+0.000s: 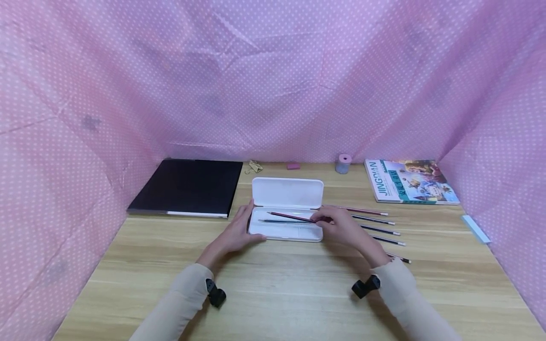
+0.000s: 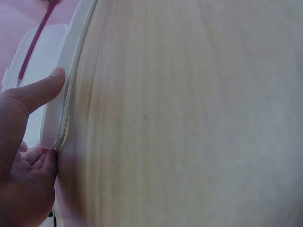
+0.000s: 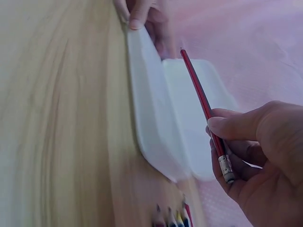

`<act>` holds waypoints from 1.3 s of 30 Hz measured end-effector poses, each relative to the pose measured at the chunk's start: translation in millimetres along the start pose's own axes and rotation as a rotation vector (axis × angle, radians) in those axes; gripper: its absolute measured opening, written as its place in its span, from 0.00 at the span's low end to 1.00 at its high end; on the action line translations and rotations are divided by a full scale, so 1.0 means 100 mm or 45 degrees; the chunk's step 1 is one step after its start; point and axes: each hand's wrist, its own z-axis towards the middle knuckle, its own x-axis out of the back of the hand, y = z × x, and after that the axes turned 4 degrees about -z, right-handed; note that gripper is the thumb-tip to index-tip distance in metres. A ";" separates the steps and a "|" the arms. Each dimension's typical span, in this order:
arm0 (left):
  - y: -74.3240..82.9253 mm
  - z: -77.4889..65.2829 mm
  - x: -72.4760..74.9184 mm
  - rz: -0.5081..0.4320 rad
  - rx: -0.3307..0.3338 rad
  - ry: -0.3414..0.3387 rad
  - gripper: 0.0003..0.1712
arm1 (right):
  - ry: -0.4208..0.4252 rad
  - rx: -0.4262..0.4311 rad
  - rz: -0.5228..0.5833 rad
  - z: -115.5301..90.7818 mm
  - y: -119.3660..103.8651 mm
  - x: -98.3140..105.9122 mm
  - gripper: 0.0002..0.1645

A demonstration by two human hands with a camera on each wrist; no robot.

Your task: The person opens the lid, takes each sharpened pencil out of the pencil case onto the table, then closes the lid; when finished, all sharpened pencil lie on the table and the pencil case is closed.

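Observation:
A white pencil case (image 1: 264, 234) lies with its lid (image 1: 287, 192) raised toward the back. My left hand (image 1: 235, 233) holds its left end, thumb (image 2: 45, 92) over the front rim and fingers against the side. Between thumb and fingers, my right hand (image 1: 341, 228) pinches a red-and-black pencil (image 3: 201, 97) near its eraser end. This pencil slants over the open case, its point toward the left. Below it, a dark pencil (image 1: 273, 221) lies inside the case.
Several pencils (image 1: 379, 230) lie on the table right of the case, partly behind my right hand. A black folder (image 1: 187, 187) is at left, a magazine (image 1: 411, 182) at right. Along the back are gold binder clips (image 1: 254, 166), a pink eraser (image 1: 293, 166) and a small sharpener-like cylinder (image 1: 343, 164).

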 end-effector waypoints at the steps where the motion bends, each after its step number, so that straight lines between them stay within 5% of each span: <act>1: 0.00 0.00 0.00 0.001 -0.001 0.001 0.66 | 0.015 -0.007 -0.006 -0.05 0.01 0.03 0.12; 15: 0.00 -0.02 0.00 -0.007 -0.010 0.005 0.65 | 0.142 -0.117 -0.153 -0.73 0.32 0.28 0.12; 26: 0.01 -0.02 0.00 -0.011 -0.032 0.013 0.66 | 0.233 -0.108 -0.209 -1.18 0.52 0.28 0.16; 39: 0.00 0.00 0.01 -0.026 -0.038 0.013 0.66 | 0.303 -0.141 -0.215 -1.52 0.64 0.32 0.18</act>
